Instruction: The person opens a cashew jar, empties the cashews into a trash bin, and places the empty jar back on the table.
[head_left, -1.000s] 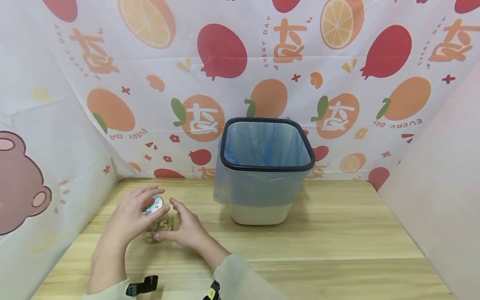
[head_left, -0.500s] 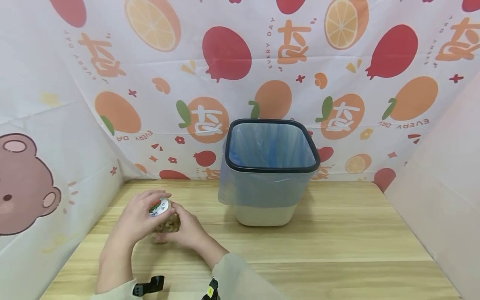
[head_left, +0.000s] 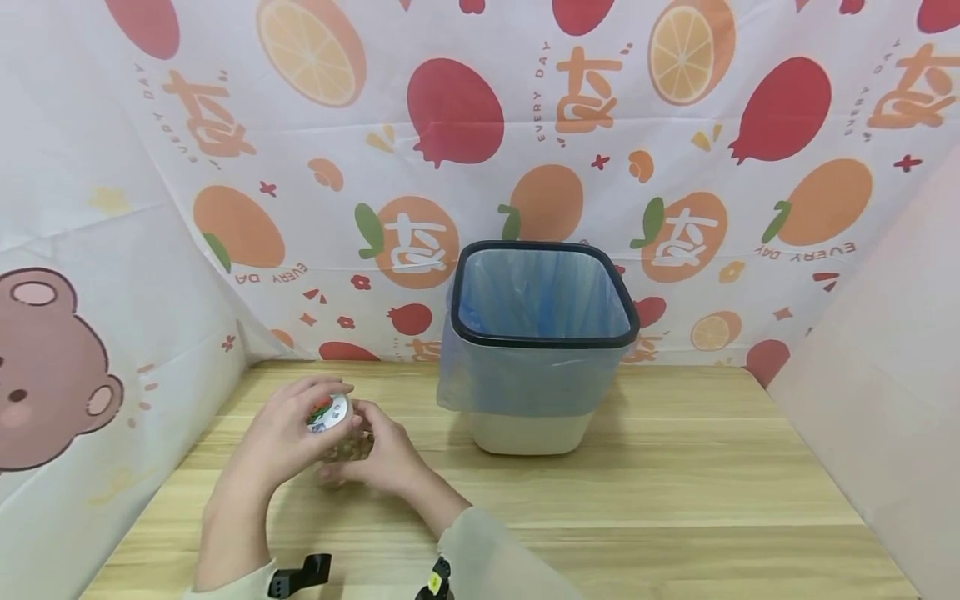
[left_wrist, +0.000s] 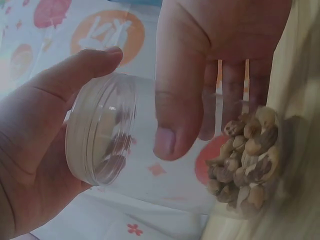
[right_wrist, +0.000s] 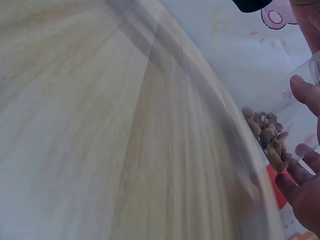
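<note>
A clear, lidded jar (left_wrist: 150,190) stands near the left of the table, with brown, lumpy, nut-like pieces (left_wrist: 245,165) at its bottom. Its lid (head_left: 337,408) carries a white label with a red and green print. My left hand (head_left: 288,429) grips the lid from above, fingers and thumb curled round its rim. Around the lower body of the jar, my right hand (head_left: 390,454) holds it from the right. The right thumb (left_wrist: 175,130) lies across the jar's wall in the left wrist view. My hands hide much of the jar in the head view.
A white bin (head_left: 532,433) with a black rim and a blue liner bag stands at the back middle of the wooden table (head_left: 675,500). Fruit-printed cloth (head_left: 480,200) hangs behind, and pale cloth walls flank both sides.
My right hand has closed round the jar's body, where its fingers stood wider before. Both hands and the jar have shifted slightly right. The head view has also moved a little.
</note>
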